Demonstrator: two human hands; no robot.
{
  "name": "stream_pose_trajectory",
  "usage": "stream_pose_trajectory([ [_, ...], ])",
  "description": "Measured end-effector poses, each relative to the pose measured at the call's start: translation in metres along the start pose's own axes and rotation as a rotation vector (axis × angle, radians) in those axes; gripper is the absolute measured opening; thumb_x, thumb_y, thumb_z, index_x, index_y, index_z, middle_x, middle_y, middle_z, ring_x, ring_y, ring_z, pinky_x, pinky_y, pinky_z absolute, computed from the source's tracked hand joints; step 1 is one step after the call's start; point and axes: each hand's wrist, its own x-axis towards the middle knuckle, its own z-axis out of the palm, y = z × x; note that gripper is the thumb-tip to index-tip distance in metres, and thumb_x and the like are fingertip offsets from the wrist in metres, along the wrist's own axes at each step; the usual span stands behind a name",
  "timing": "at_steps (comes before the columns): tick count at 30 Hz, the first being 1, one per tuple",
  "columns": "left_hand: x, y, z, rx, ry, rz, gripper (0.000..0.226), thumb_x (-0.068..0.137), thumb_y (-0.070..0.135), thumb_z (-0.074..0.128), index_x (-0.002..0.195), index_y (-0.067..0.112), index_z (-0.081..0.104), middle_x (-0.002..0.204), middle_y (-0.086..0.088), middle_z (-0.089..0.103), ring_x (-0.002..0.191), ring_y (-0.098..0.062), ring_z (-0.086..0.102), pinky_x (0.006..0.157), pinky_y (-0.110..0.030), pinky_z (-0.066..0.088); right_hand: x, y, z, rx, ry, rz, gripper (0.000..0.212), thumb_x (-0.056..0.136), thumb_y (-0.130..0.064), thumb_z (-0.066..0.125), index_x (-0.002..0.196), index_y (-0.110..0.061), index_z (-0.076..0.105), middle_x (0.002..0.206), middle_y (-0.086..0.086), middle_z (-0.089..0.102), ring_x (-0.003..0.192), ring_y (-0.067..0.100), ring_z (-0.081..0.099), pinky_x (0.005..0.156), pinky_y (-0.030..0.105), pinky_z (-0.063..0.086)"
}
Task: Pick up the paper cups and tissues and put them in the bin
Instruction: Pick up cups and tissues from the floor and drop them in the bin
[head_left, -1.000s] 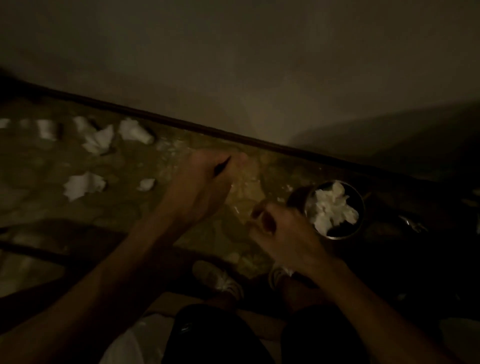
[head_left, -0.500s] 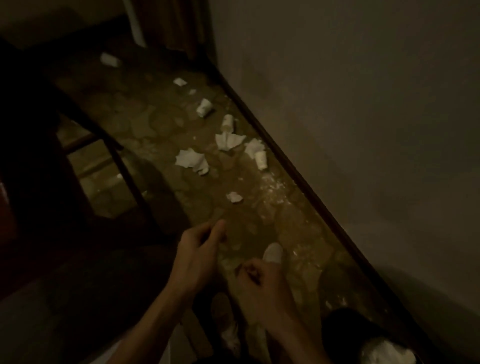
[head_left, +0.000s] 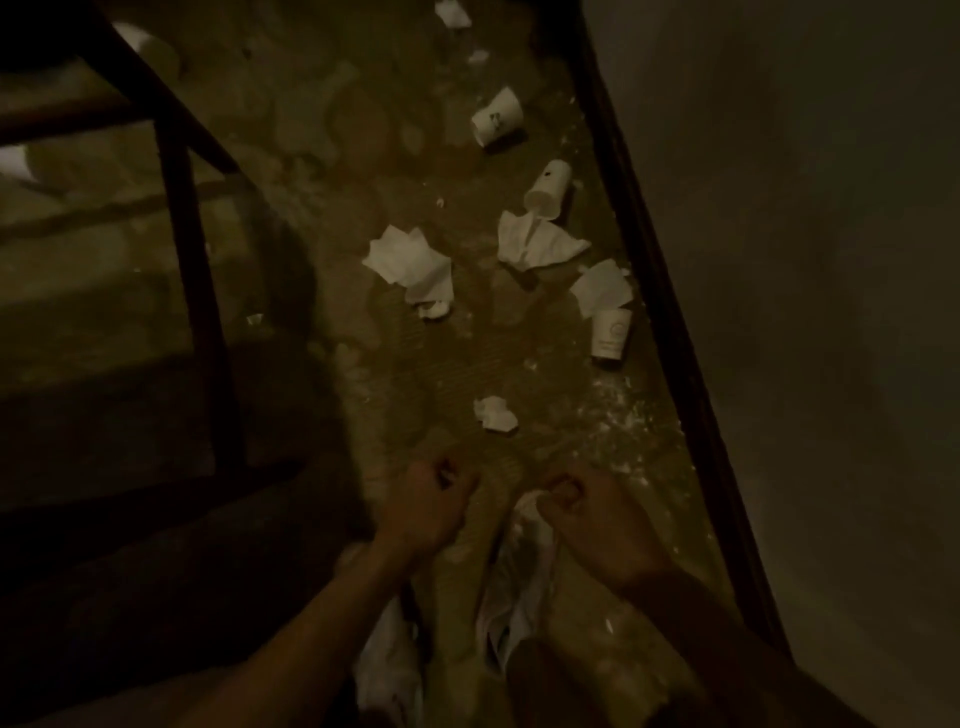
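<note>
1. The floor (head_left: 322, 130) is mottled and dimly lit, and all the litter lies on it. A dark skirting board (head_left: 649, 260) runs along its right edge and a dark wooden frame (head_left: 182, 208) stands at its left edge. The bin is not in view.
2. The left hand (head_left: 431, 506) and right hand (head_left: 587, 514) hang side by side, apart from each other, over the near end of the floor above a white shoe (head_left: 514, 571). Both have loosely curled fingers, and nothing is visible in either.
3. The largest tissue (head_left: 410, 270) lies mid-floor. A second tissue (head_left: 535, 244) and a third tissue (head_left: 602, 286) lie towards the right edge. All look weightless, soft and easily torn; gathering the crumpled middle should work better than pulling a corner.
4. Three paper cups lie on their sides near the right edge:
   - The far cup (head_left: 496, 117) lies on its own.
   - The middle cup (head_left: 548, 189) has its mouth touching the second tissue.
   - The near cup (head_left: 612, 335) lies just beside the third tissue.
   - They look light and thin-walled and would probably crush under pressure. A loose grasp around the body or a pinch at the rim seems suitable.
5. A small tissue wad (head_left: 496, 413) lies nearest the hands. It is probably the easiest first pick, with a fingertip pinch.
</note>
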Motion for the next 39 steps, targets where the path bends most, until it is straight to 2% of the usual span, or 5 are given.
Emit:
stream_pose_trajectory([
  [8, 0.145, -0.052, 0.029, 0.13, -0.1, 0.057, 0.012, 0.094, 0.028, 0.065, 0.085, 0.022, 0.06, 0.073, 0.0, 0.064, 0.059, -0.015, 0.061, 0.056, -0.031, 0.05, 0.155, 0.084, 0.047, -0.177, -0.106, -0.103, 0.008, 0.091, -0.009, 0.067, 0.092, -0.002, 0.066, 0.065, -0.009, 0.053, 0.054, -0.006, 0.053, 0.053, 0.007, 0.038],
  [17, 0.277, -0.098, 0.037, 0.424, -0.173, 0.451, 0.07, 0.079, 0.034, 0.081, 0.139, 0.027, 0.045, 0.123, 0.005, 0.065, 0.106, -0.011, 0.065, 0.086, -0.039, 0.057, 0.287, 0.12, 0.099, -0.275, 0.014, -0.184, 0.059, 0.088, -0.032, 0.07, 0.14, -0.017, 0.046, 0.128, 0.007, 0.059, 0.114, 0.025, 0.059, 0.094, 0.04, 0.05],
  [23, 0.301, -0.091, 0.049, 0.357, -0.18, 0.615, 0.011, 0.084, 0.033, 0.077, 0.088, 0.026, 0.07, 0.083, 0.018, 0.071, 0.078, 0.005, 0.065, 0.065, -0.015, 0.047, 0.313, 0.13, 0.095, -0.164, 0.199, -0.347, 0.01, 0.088, -0.024, 0.069, 0.082, -0.025, 0.061, 0.076, -0.005, 0.061, 0.072, 0.013, 0.059, 0.064, 0.027, 0.042],
  [34, 0.296, -0.008, 0.08, 0.193, -0.192, 0.609, 0.031, 0.099, 0.021, 0.058, 0.072, 0.016, 0.071, 0.067, -0.002, 0.073, 0.065, -0.017, 0.071, 0.065, -0.036, 0.057, 0.279, 0.106, 0.019, 0.276, 0.194, -0.375, 0.015, 0.081, -0.03, 0.079, 0.088, -0.018, 0.078, 0.08, -0.004, 0.076, 0.078, 0.007, 0.071, 0.072, 0.032, 0.058],
  [39, 0.292, 0.018, 0.074, 0.381, -0.27, 0.63, 0.018, 0.098, 0.016, 0.058, 0.089, 0.005, 0.069, 0.082, -0.007, 0.075, 0.079, -0.025, 0.073, 0.079, -0.057, 0.057, 0.301, 0.121, -0.033, 0.281, 0.719, -0.219, 0.037, 0.075, -0.056, 0.068, 0.103, -0.032, 0.061, 0.112, -0.003, 0.06, 0.102, 0.017, 0.061, 0.081, 0.04, 0.056],
])
